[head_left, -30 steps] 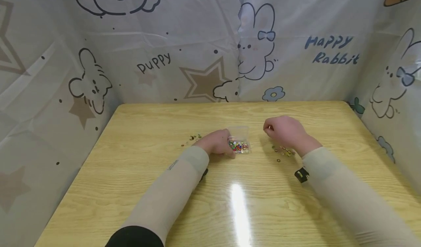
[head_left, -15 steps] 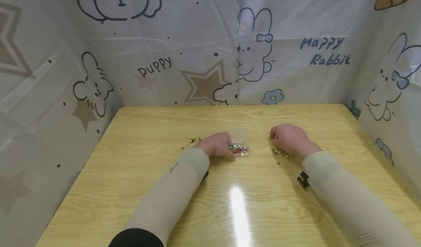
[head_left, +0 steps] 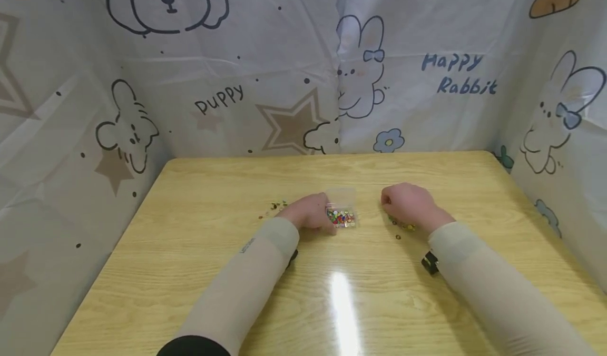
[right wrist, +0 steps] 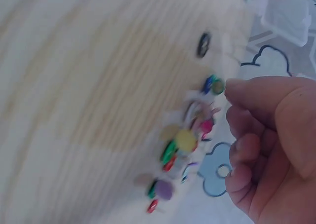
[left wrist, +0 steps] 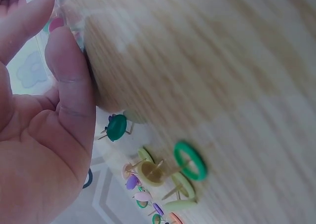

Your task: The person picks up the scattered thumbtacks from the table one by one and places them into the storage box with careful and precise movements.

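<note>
A small rectangular box of clear plastic (head_left: pixel 355 222) sat on a pale yellow wood-grain table (head_left: pixel 156 272), its see-through lid (head_left: pixel 341 195) swung back on the far side; how steeply the lid tilted was hard to tell. Multicoloured round-headed thumbtacks (head_left: pixel 339 218) lay heaped in the box. The person's left hand (head_left: pixel 310 211) gripped the box at its left side, with the thumb at the near edge and fingers toward the far edge.

To the right of the box, near it but apart, the person's right hand (head_left: pixel 408 203) hung over loose mixed-colour tacks (head_left: pixel 403 225), fingers curled, thumb and forefinger close together; whether they pinched a tack could not be told. One dark, ring-edged tack (head_left: pixel 398 237) lay nearer the person than those. Left of the box was a second loose scatter of tacks (head_left: pixel 276 206). Beyond the box hung a white sheet (head_left: pixel 284 40) printed with cartoon animals and stars.

The box looked light, stiff and slick, perhaps brittle under a hard squeeze; its side walls seemed the surest hold. Each tack looked tiny, rigid and sharp, best pinched by the head's rim, clear of the pin.
</note>
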Available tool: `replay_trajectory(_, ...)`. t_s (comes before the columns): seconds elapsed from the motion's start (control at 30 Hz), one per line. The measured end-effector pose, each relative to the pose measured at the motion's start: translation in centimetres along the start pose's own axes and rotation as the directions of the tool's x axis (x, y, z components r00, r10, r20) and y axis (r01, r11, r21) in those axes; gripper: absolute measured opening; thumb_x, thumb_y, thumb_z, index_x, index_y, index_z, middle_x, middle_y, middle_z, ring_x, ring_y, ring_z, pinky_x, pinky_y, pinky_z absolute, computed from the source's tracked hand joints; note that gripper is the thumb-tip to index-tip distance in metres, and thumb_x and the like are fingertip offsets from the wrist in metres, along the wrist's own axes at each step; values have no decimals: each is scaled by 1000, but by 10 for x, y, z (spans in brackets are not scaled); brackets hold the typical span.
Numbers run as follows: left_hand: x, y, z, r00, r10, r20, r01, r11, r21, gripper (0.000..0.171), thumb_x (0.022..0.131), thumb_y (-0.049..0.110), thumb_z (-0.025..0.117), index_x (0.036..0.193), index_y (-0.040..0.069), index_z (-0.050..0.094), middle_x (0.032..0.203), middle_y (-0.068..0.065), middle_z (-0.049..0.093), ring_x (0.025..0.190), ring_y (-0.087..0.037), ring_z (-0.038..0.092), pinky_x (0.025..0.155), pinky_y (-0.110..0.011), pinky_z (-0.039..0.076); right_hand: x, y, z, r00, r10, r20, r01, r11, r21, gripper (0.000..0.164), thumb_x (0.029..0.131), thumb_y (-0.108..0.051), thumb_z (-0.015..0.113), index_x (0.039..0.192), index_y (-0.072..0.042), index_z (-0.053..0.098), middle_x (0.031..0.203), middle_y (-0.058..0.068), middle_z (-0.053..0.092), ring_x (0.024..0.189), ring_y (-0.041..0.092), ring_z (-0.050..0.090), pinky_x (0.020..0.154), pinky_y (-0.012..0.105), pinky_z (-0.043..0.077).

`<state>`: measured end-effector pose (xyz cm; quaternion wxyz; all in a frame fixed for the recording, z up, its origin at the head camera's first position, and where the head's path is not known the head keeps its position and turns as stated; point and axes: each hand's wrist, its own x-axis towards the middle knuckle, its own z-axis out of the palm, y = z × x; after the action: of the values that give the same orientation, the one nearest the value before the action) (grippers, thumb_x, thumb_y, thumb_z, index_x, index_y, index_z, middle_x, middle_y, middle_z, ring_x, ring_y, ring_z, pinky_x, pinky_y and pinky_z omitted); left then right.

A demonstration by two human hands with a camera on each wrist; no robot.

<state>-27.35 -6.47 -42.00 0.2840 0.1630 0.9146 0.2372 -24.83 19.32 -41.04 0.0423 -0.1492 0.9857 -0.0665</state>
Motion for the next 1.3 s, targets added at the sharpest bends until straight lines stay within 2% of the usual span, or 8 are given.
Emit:
replay_trajectory(0.17,-1,-1,-2,1000,12,1,-12,1000,2,77,71,31,84,130,4,42,91,-4,59,71,-18,57,64,-33,49,1,-14,-5,999,-53,-9,53,998,28,12,86,-13,55,81,-20,64,65,-8,58,57,12,50,54,34,44)
replay_trajectory(0.37,2,0,-2,1000,5,-2,-5,999,33,76,70,33,84,128,5,43,91,-3,60,71,-17,58,67,-34,48,4,-30,-1,990,-122,-71,125,992,37,13,86,-15,57,81,-25,65,76,-10,62,65,11,51,60,36,46)
replay_trajectory(0.53,2,3,-3,1000,-16,-10,17,997,79,78,71,38,83,132,9,42,103,-2,58,85,-17,54,79,-38,47,7,-43,0,980,-179,-85,183,982,48,12,88,-17,59,83,-25,66,79,-11,63,67,9,52,61,37,48)
replay_trajectory(0.7,1,5,-3,1000,-27,-5,28,994,104,81,72,39,82,135,10,41,116,-4,56,93,-17,51,85,-40,46,9,-53,1,974,-210,-90,215,975,53,11,86,-14,60,82,-23,66,77,-11,62,65,9,51,58,34,47)
replay_trajectory(0.97,1,5,0,1000,-25,-4,25,992,127,88,72,41,82,140,8,37,130,-8,52,111,-23,49,95,-43,43,14,-58,11,980,-183,-75,185,982,24,10,87,-15,62,88,-21,70,85,-8,67,71,10,56,63,37,51)
replay_trajectory(1.07,1,5,1,1000,-14,-10,15,990,143,86,72,42,81,139,9,39,128,-7,53,108,-21,50,94,-42,44,14,-58,12,984,-166,-63,168,985,26,10,88,-17,63,91,-21,71,87,-7,68,75,11,57,67,38,52)
replay_trajectory(1.2,1,5,0,1000,-6,-9,7,990,140,79,72,42,81,132,9,42,112,-4,57,93,-18,53,85,-39,47,11,-54,7,985,-156,-77,161,984,72,11,91,-19,61,93,-20,72,91,-6,68,81,13,59,73,41,52)
replay_trajectory(1.3,1,5,-1,1000,-11,-8,12,992,123,78,72,41,81,131,9,42,106,-3,57,89,-18,53,83,-39,47,10,-45,1,987,-131,-94,140,985,100,14,93,-22,58,96,-20,72,95,-5,69,85,15,59,76,42,51)
